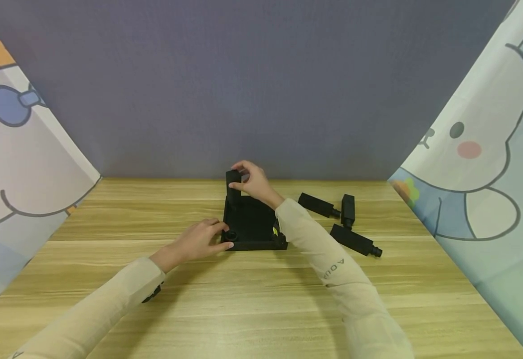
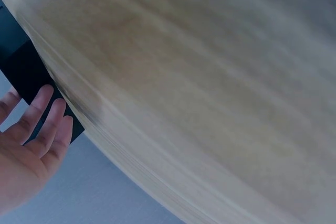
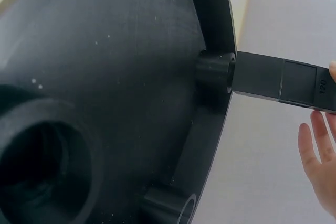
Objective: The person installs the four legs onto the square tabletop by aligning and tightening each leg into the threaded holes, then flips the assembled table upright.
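Observation:
A shallow black square tray-like base (image 1: 254,219) lies on the table with its raised rim up and round sockets at its corners. My right hand (image 1: 254,182) pinches a black square leg (image 1: 233,187) near its top, holding it upright at the back left corner. In the right wrist view the leg (image 3: 283,80), marked 120, meets a round corner socket (image 3: 215,72), and its lower end is hidden there. At the front left corner, beside another socket (image 1: 231,235), my left hand (image 1: 200,239) rests on the rim with its fingers spread.
To the right of the base lie more black legs with threaded ends: one at the back (image 1: 316,204), one pointing forward (image 1: 348,210) and one nearer (image 1: 355,240). A small yellow mark (image 1: 275,231) shows by the front right corner. A grey panel (image 1: 243,89) stands behind the table.

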Tool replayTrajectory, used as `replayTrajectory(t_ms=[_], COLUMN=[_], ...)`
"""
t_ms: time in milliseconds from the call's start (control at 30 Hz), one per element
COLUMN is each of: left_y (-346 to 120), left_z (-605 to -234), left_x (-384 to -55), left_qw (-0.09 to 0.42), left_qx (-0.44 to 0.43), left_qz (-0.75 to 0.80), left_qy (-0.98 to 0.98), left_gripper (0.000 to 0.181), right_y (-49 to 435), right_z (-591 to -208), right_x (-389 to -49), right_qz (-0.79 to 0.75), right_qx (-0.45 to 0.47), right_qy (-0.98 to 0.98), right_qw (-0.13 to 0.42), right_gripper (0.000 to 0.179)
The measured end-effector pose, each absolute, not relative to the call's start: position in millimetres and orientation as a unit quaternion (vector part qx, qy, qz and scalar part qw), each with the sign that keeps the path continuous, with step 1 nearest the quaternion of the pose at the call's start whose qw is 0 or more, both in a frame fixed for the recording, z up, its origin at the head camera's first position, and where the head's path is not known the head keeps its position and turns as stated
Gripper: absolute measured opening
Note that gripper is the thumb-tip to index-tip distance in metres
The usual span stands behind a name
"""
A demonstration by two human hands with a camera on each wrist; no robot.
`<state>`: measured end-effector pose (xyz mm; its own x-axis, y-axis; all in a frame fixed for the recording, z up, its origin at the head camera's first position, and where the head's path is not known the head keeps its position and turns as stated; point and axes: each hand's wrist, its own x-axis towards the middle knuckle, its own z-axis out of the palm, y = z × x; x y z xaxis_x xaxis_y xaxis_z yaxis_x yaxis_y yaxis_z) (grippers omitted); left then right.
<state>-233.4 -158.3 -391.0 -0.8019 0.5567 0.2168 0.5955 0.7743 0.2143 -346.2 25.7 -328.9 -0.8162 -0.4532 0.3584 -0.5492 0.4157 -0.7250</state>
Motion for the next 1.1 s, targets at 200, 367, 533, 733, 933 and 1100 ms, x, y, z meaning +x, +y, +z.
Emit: replayTrajectory(t_ms=[200, 367, 533, 733, 933, 1100], left_y=[-158, -158, -158, -157, -157, -157], left_z=[-389, -389, -388, -388, -388, -389], left_x=[-232, -232, -232, -231, -230, -231], left_qw=[0.058, 0.054, 0.052, 0.054, 0.057, 0.058], left_qx=[-0.298, -0.296, -0.296, -0.294, -0.294, -0.297], left_qz=[-0.139, -0.137, -0.135, -0.135, -0.134, -0.138], left_qy=[-0.943, -0.944, -0.944, -0.945, -0.945, -0.943], left_gripper=[0.047, 0.047, 0.046, 0.045, 0.045, 0.045], right_y=[27, 30, 33, 35, 33, 30], right_z=[-331, -330, -328, -327, -336, -343], right_x=[-349, -353, -357, -356, -352, -349], right_qz=[0.447, 0.441, 0.443, 0.466, 0.493, 0.493], right_qx=[0.306, 0.319, 0.327, 0.322, 0.296, 0.28], right_qy=[-0.839, -0.838, -0.835, -0.824, -0.818, -0.821], right_qw=[0.055, 0.024, -0.002, -0.004, 0.026, 0.063], right_gripper=[0.047, 0.05, 0.047, 0.042, 0.039, 0.04])
